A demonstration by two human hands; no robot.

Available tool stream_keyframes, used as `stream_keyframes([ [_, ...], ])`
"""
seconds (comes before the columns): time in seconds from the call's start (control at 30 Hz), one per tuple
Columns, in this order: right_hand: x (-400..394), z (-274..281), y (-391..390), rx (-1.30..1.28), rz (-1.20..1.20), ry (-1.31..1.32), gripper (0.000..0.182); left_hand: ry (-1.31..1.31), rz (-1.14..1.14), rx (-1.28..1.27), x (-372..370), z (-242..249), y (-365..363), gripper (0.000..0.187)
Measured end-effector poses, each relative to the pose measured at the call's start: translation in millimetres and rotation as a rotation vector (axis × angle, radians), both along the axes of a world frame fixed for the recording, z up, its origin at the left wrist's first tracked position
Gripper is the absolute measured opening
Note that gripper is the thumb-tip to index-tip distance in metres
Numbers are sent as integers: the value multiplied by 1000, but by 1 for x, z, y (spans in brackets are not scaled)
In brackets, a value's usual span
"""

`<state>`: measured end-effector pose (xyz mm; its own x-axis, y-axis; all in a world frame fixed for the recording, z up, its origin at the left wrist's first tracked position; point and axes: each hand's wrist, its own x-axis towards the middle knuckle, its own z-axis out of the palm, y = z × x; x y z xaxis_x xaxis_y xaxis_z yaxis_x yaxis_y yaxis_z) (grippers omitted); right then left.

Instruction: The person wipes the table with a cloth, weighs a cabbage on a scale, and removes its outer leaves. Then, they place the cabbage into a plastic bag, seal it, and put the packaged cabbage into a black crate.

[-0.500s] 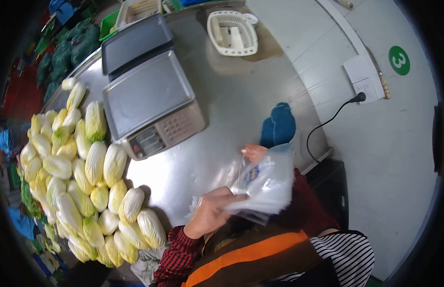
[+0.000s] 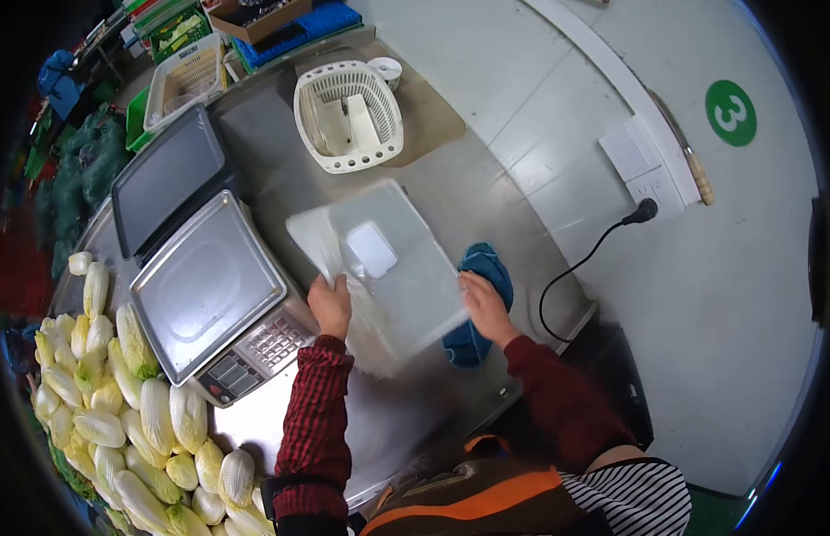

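A stack of clear plastic bags [image 2: 406,277], flat and with a white rectangular patch showing, is spread between my two hands above the steel table [image 2: 513,214]. My left hand [image 2: 331,306] is closed on its crumpled left edge, thumb upward. At the right edge my right hand [image 2: 486,305] grips with bent fingers, in front of a blue cloth glove [image 2: 469,348] lying on the table. Left of my left hand stands a weighing scale [image 2: 214,286] with a bare metal pan and a keypad.
Peeled Chinese cabbages [image 2: 120,420] are heaped at the left. A white plastic basket [image 2: 348,116] stands at the back beside a tape roll [image 2: 385,71]. On the right wall are a plugged-in black cable [image 2: 576,268] and a wooden-handled knife [image 2: 698,179]. Crates [image 2: 187,76] stand beyond.
The plastic bags have moved away from my body and now lie flat and stretched between both hands. My hands reached forward; the view shifted, bringing the back crates into sight.
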<state>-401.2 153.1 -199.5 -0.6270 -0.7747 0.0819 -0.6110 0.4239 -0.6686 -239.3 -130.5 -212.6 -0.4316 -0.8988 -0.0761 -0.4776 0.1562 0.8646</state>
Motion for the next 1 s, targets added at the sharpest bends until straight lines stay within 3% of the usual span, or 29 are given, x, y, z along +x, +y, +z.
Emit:
stream_keyframes([
  [0.03,10,17,-1,103,47,150,41,-111,-32,-71,-1,-3,-2,28],
  [0.07,16,22,4,119,47,124,41,-136,-36,-55,2,-6,0,28],
  [0.2,-11,22,27,124,143,224,44,9,-14,9,-4,4,-2,27],
  [0.3,-43,22,56,202,22,314,43,262,-109,307,-9,37,3,21],
  [0.4,-73,18,74,220,-94,346,43,423,-267,373,-12,86,31,14],
  [0.47,-81,44,54,-62,-433,-439,50,400,-409,437,-14,126,53,15],
  [0.5,-77,68,41,-180,-382,-745,61,454,-469,459,-15,147,64,13],
  [0.53,-76,62,40,-178,-375,-746,61,509,-534,479,-16,166,72,12],
  [0.6,-73,50,41,-388,-154,-1084,69,586,-623,452,-17,188,84,12],
  [0.67,-67,47,44,-454,-163,-1101,75,663,-706,416,-17,204,85,12],
  [0.73,-94,13,87,460,-100,-263,50,733,-744,471,-14,217,80,13],
  [0.77,-108,0,109,456,-19,-159,49,692,-738,550,-11,221,74,18],
  [0.8,-101,11,95,447,13,-173,49,674,-709,536,-11,219,70,18],
  [0.87,-75,63,59,-430,-304,-1078,44,581,-473,736,-11,207,64,27],
  [1.0,-58,56,-7,-221,-381,-1079,48,434,-212,735,-2,121,43,46],
])
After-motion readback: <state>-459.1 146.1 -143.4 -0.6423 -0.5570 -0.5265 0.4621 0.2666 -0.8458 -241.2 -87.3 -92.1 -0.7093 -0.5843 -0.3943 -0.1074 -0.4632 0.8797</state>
